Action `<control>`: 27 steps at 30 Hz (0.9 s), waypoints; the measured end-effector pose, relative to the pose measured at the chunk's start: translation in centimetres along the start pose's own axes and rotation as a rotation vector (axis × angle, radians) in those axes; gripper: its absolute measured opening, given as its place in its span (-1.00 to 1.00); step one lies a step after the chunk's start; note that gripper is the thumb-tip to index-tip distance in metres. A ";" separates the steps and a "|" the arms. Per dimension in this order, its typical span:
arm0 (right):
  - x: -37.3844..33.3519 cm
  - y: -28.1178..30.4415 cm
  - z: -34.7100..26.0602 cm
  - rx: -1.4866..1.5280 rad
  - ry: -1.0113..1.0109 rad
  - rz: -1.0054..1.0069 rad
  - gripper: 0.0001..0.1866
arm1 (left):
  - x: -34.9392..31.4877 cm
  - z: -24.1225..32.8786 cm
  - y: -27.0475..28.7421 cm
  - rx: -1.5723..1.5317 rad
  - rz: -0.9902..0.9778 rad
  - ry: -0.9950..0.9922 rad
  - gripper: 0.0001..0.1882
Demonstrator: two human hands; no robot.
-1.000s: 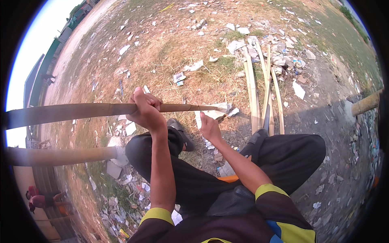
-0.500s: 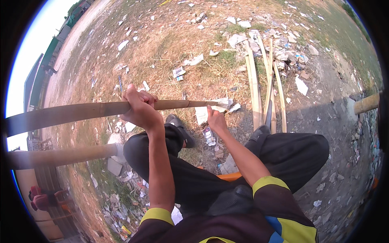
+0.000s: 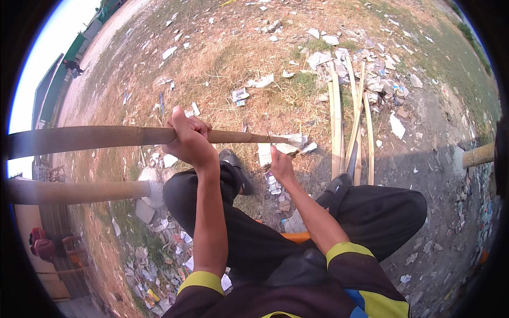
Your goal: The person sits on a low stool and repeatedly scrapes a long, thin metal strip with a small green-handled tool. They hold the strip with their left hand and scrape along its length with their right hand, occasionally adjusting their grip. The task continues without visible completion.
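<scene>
A long split bamboo strip [image 3: 95, 140] runs across in front of me from the left edge of the view. My left hand [image 3: 191, 140] is wrapped round it near its right part, with the thumb raised. My right hand [image 3: 282, 167] is closed just below the strip's pale right end, thumb up. A thin dark edge shows by that thumb against the bamboo, but what the fingers hold is too narrow to make out. Both forearms reach up between my spread knees.
Several bamboo strips [image 3: 336, 122] lie ahead on the right, near my shoe. A bamboo post [image 3: 79, 192] stands at the left, another [image 3: 477, 156] at the right. Paper scraps litter the dry grass. A person in red [image 3: 45, 248] is at the lower left, another [image 3: 73, 68] farther off.
The view has shifted slightly. The bamboo strip's left part sits higher in the picture, and my right thumb is a little lower beside its end. My left hand keeps its grip.
</scene>
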State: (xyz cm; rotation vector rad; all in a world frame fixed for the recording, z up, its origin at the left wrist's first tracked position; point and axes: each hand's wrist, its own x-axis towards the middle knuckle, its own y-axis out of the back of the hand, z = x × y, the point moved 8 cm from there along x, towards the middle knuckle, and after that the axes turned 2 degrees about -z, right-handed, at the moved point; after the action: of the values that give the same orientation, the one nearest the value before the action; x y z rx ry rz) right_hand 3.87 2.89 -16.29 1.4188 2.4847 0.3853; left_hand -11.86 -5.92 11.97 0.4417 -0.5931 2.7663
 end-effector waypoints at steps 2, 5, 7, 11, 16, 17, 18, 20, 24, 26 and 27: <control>0.5 -0.5 0.7 -0.049 0.018 0.001 -0.45 | -0.2 -0.1 -0.2 -0.027 0.025 0.027 -0.67; 1.6 -0.6 3.8 -0.222 -0.181 0.026 -0.34 | 1.0 -0.8 0.9 -0.032 0.080 0.097 -0.69; 0.8 0.6 6.1 -0.332 -0.360 0.004 -0.25 | 0.7 -1.0 1.1 -0.047 0.085 0.104 -0.69; 0.6 1.4 7.6 -0.335 -0.337 0.019 -0.31 | -0.3 0.2 -0.7 -0.057 -0.030 0.034 -0.67; 0.1 0.6 -0.9 -0.079 0.013 0.087 -0.35 | 0.2 -0.5 -1.2 -0.079 -0.100 0.029 -0.65; 0.2 0.5 -0.5 -0.078 -0.066 0.062 -0.35 | 0.2 -0.6 -1.1 -0.084 -0.106 0.037 -0.64; 0.4 0.5 1.4 -0.108 -0.136 0.107 -0.33 | 0.3 -0.7 -1.1 -0.088 -0.114 0.046 -0.64; 0.3 1.3 4.5 -0.221 -0.382 -0.024 -0.32 | 0.3 -0.8 -1.1 -0.091 -0.115 0.040 -0.64; 0.5 0.8 3.0 -0.164 -0.240 -0.022 -0.34 | -0.1 -0.4 -0.7 -0.078 -0.088 0.001 -0.65; -0.5 0.5 0.4 -0.059 -0.098 0.073 -0.34 | 0.1 -0.5 -0.6 -0.062 -0.093 0.032 -0.66; -0.3 0.1 1.5 -0.095 -0.154 0.048 -0.36 | 0.2 -0.8 -0.6 -0.059 -0.083 0.048 -0.67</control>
State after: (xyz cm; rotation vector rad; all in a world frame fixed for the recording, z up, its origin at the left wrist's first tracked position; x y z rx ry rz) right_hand 4.64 2.86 -17.65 1.4160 2.2839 0.3831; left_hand -12.01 -5.00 11.59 0.3771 -0.6289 2.6653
